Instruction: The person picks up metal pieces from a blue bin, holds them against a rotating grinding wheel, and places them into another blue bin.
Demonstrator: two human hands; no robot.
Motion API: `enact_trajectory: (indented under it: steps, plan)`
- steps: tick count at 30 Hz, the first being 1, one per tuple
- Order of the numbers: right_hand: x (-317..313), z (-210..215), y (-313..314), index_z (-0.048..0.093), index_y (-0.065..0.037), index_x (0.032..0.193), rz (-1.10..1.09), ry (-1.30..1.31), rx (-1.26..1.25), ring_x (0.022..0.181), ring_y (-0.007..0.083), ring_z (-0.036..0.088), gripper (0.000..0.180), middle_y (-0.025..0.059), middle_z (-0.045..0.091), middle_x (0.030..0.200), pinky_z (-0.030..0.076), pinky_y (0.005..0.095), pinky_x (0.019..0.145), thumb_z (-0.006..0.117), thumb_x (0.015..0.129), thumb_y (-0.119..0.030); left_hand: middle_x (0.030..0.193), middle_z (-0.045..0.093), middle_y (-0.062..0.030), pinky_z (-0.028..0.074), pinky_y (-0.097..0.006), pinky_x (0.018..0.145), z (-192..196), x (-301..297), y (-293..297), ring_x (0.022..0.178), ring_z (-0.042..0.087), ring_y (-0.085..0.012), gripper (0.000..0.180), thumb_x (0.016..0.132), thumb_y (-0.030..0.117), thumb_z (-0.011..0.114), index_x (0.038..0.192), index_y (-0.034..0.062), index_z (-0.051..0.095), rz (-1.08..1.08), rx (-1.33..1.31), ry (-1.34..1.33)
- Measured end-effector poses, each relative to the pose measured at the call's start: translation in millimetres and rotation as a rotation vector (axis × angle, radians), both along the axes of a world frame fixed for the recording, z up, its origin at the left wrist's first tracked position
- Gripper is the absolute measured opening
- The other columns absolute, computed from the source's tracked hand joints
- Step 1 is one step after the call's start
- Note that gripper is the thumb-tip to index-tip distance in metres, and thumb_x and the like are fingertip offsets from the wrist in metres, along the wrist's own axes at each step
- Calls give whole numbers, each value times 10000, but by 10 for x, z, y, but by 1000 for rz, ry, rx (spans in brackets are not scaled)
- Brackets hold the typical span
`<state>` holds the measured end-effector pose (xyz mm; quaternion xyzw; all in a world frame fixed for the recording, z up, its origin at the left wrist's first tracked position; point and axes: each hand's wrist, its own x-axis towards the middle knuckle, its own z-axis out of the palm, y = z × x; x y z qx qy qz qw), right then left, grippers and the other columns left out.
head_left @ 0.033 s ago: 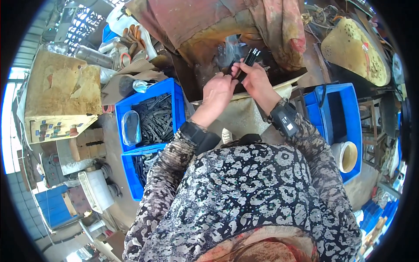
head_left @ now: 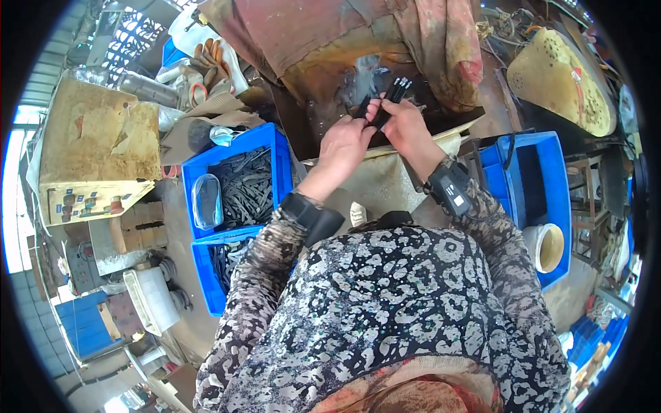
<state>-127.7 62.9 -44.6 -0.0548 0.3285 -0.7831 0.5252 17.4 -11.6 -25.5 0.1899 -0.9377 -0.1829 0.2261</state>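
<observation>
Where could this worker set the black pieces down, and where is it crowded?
Free: the pale sheet between the forearms, below the left hand and right hand; also the right blue crate, dark middle. Crowded: the left blue crate, full of black strips.

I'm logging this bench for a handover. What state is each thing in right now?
Left hand: closed around the lower end of the black parts.
Right hand: gripping the same bundle higher up.
Black parts: bunched together, held up off the bench, tips pointing away.
Left blue crate: open, part filled with dark metal pieces.
Right blue crate: open, holding a roll of tape.
Work gloves: lying unused.
</observation>
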Motion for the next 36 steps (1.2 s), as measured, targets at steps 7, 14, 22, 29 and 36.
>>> enact_trajectory:
  steps: [7,14,22,29,36]
  plan:
    - [-211,140,197,545,-37,1064,153,149,152,749,179,549,172,49,563,854,475,333,671,563,896,-68,1084,635,-45,380,-181,509,206,268,-156,654,524,-59,384,931,18,464,1306,69,534,-58,1337,106]
    - [-90,252,190,559,-83,871,228,160,117,592,90,490,94,-16,521,726,402,271,545,642,868,-129,994,668,-74,436,-182,527,279,243,-60,662,588,-75,446,922,15,518,1360,93,478,-48,1329,166]
    - [-66,300,243,554,-75,878,228,224,124,585,91,477,89,-11,516,722,399,271,544,635,868,-111,928,664,-116,556,-256,646,168,243,-135,738,668,-160,280,918,24,542,1196,2,562,62,1364,51]
    - [-130,434,537,530,-15,1198,341,290,144,699,104,512,296,14,532,867,444,283,658,542,913,-97,928,659,-87,549,-272,719,-107,155,-553,822,671,-166,262,880,-53,516,1132,-7,571,73,1106,186]
    - [-111,492,1005,539,-16,1167,278,394,255,598,59,445,262,-13,503,809,347,217,512,552,926,-118,897,666,-34,510,-240,706,-513,-163,-892,787,642,-103,274,855,-90,510,1078,11,634,95,845,74]
